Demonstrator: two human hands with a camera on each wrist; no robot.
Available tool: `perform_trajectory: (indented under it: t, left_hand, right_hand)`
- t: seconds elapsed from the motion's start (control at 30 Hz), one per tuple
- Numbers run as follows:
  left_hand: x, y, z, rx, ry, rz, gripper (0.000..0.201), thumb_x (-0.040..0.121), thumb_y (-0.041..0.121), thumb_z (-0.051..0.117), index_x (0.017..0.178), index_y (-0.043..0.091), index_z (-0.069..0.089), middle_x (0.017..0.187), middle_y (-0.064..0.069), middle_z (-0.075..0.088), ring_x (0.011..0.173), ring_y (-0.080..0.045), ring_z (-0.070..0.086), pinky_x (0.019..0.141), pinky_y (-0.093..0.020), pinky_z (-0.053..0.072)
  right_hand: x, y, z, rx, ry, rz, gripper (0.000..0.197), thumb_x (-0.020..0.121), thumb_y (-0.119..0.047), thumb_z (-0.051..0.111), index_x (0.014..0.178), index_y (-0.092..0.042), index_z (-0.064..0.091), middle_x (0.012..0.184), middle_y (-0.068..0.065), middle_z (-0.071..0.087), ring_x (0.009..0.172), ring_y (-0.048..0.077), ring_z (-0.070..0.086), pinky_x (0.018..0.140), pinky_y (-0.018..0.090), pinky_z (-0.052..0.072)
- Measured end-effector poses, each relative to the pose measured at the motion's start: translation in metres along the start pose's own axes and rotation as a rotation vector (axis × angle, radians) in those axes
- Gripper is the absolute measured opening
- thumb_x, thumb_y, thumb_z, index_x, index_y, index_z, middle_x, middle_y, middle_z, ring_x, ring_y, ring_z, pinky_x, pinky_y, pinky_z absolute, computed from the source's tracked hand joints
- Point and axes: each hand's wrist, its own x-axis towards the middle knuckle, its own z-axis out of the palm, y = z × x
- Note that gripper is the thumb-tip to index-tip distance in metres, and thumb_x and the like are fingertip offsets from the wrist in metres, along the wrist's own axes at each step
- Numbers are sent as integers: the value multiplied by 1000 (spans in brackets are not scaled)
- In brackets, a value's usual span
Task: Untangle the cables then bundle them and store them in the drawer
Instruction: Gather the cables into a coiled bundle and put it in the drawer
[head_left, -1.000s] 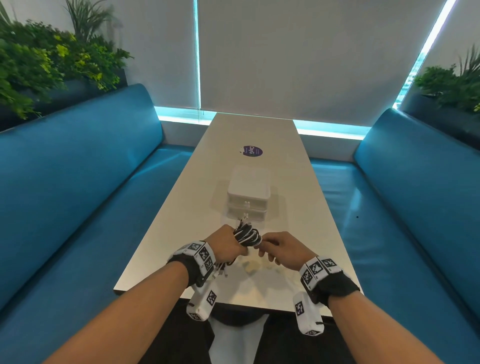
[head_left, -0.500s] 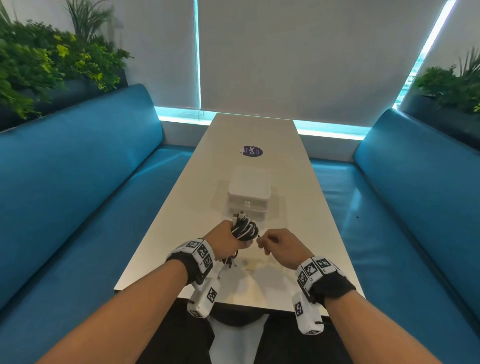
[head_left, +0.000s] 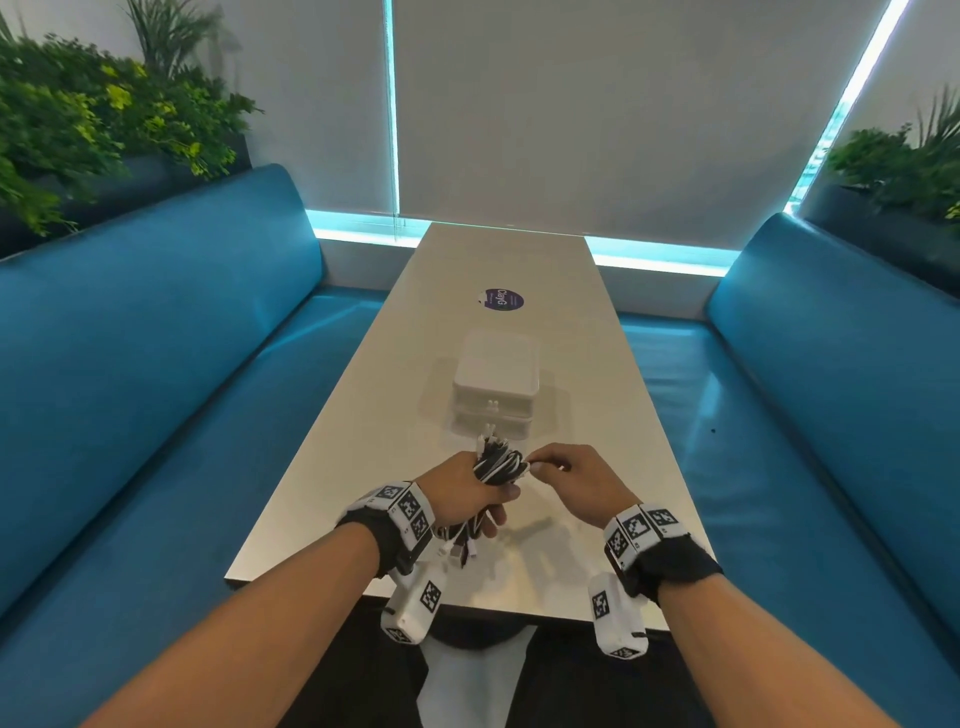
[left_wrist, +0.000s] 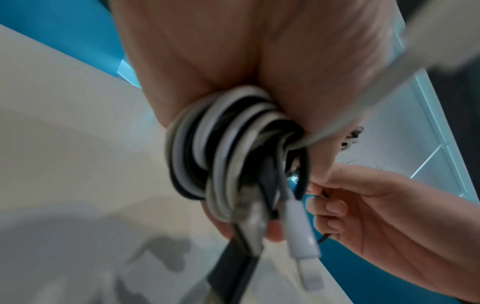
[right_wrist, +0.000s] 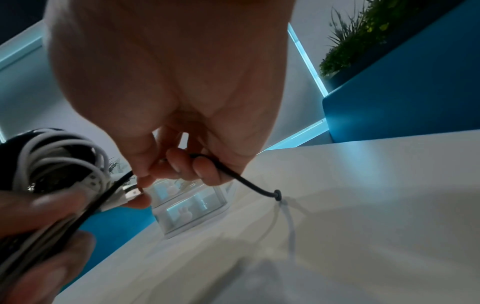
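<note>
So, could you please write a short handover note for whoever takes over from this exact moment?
Left hand: grips the coiled bundle of black and white cables above the table, plug ends hanging below the fist.
Right hand: pinches a thin black cable beside the bundle; its free end trails loose.
Drawer box: on the table just beyond the hands, drawers closed.
Done: cables gathered into one coil.
Left: secure the bundle, open a drawer, store it.
</note>
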Motion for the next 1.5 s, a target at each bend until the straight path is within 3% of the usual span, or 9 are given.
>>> perform_trajectory:
  t: [0.17, 0.27, 0.37, 0.53, 0.7, 0.77, 1.0, 1.2, 1.5]
  left_hand:
    - [6, -8, -9, -52, 131, -24, 17, 79, 22, 71, 92, 11, 75, 92, -8, 77, 88, -28, 74, 88, -46, 58]
    - [6, -3, -8, -103, 147, -20, 21, 84, 6, 60, 100, 13, 72, 98, -8, 77, 73, -23, 71, 75, -41, 57]
    - [7, -2, -8, -68, 176, -22, 13, 79, 14, 63, 81, 14, 76, 78, -19, 73, 58, -25, 62, 63, -38, 53]
    - [3, 5, -8, -35, 111, -77, 15, 83, 10, 65, 90, 0, 73, 56, -3, 66, 48, -19, 55, 56, -28, 47]
    - [7, 0, -15, -103, 142, -85, 15, 81, 14, 71, 77, 1, 68, 56, -9, 59, 48, -22, 52, 55, -30, 46]
    - [10, -1, -19, -101, 202, -82, 22, 81, 22, 76, 73, 5, 64, 53, -7, 55, 48, -22, 51, 58, -32, 47]
    - [12, 0, -44, -393, 662, -51, 33, 89, 24, 75, 66, 11, 56, 52, -6, 51, 52, -22, 48, 58, -29, 41]
    - [11, -1, -18, -375, 512, -6, 42, 82, 43, 80, 63, 11, 58, 57, -12, 55, 52, -21, 53, 57, -31, 44]
    - [13, 10, -7, -447, 424, 32, 51, 61, 55, 88, 57, 12, 62, 57, -11, 60, 56, -24, 57, 65, -35, 48]
  right_hand:
    - [-1, 2, -3, -11, -52, -9, 13, 94, -22, 65, 94, -24, 78, 86, -9, 71, 76, -4, 58, 72, 18, 42]
    - [-1, -1, 0, 6, -63, 16, 14, 95, -26, 62, 98, -26, 75, 78, -8, 68, 60, 3, 57, 61, 19, 47]
    - [0, -1, 2, 13, -29, 28, 14, 95, -30, 60, 100, -32, 74, 72, -4, 67, 54, 8, 55, 58, 23, 49]
    - [2, 3, 2, -110, 33, 68, 13, 88, -40, 69, 89, -27, 69, 76, -5, 70, 67, 5, 61, 68, 27, 50]
    - [1, 7, -2, -68, 78, 89, 17, 81, -42, 75, 80, -26, 69, 82, -7, 69, 80, 7, 62, 71, 23, 46]
    - [1, 11, -1, -75, 40, 87, 4, 86, -34, 69, 83, -32, 69, 88, -10, 69, 85, 8, 63, 77, 26, 48]
    - [-15, 15, -1, -145, 15, 93, 26, 99, -40, 48, 88, -28, 67, 71, -2, 66, 62, 9, 63, 67, 30, 50]
    - [-16, -28, 23, -154, -68, -35, 40, 103, -51, 27, 112, -33, 62, 106, -6, 68, 94, 16, 61, 85, 35, 45]
    - [-17, -33, 23, -406, -229, -14, 45, 103, -41, 28, 95, -19, 66, 95, -1, 71, 85, 19, 64, 81, 35, 48]
